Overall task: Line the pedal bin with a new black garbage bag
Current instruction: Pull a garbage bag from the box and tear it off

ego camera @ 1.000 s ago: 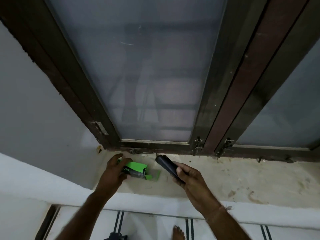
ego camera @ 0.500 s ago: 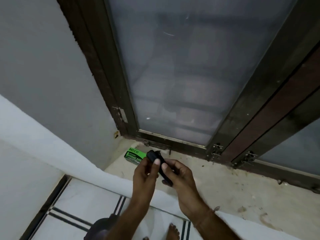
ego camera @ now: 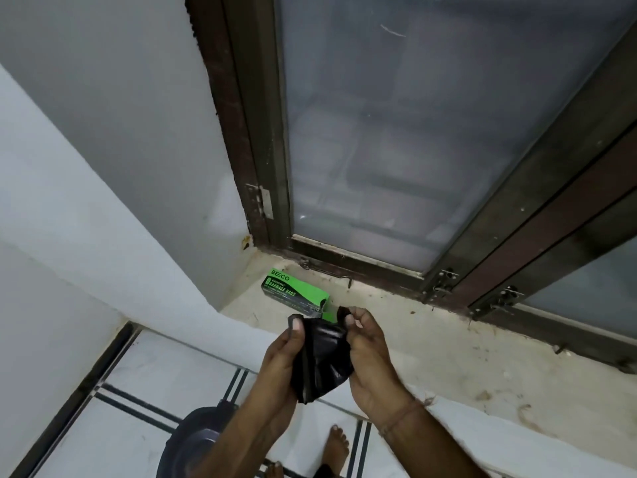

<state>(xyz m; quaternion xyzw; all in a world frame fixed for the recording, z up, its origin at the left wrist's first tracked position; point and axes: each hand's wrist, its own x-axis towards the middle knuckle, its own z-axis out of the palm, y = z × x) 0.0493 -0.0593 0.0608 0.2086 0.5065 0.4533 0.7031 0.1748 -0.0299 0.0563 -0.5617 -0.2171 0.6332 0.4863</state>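
Both hands hold one black garbage bag [ego camera: 322, 360] just in front of the window sill [ego camera: 448, 343], above its front edge. The left hand [ego camera: 281, 357] pinches the bag's upper left corner under the thumb. The right hand [ego camera: 370, 360] pinches the upper right corner between curled fingertips. The bag is crumpled and only partly opened out. It hangs between the two palms, and its lower end tapers to a point below the hands.

A frosted glass pane [ego camera: 396, 132] in a dark brown window frame [ego camera: 262, 150] rises from the back of the sill. A plain pale wall [ego camera: 103, 132] meets the sill's left end. Below the sill lies a white tiled floor [ego camera: 144, 374] with dark double stripes. The sill itself is pale, stained and gritty.

On the floor below the sill's left part stands the pedal bin [ego camera: 186, 443]. Only its dark rounded top shows, partly hidden by the left forearm. Whether it has a liner cannot be told. A green box [ego camera: 293, 293] printed "GARBAGE BAGS" lies flat at the sill's left end, near the frame and just beyond the hands, with its near end flap open. A bare foot [ego camera: 336, 446] stands on the tiles below the sill. A thin thread band [ego camera: 400, 419] circles the right wrist. A small metal hinge [ego camera: 265, 201] sits on the frame above the sill's left corner.
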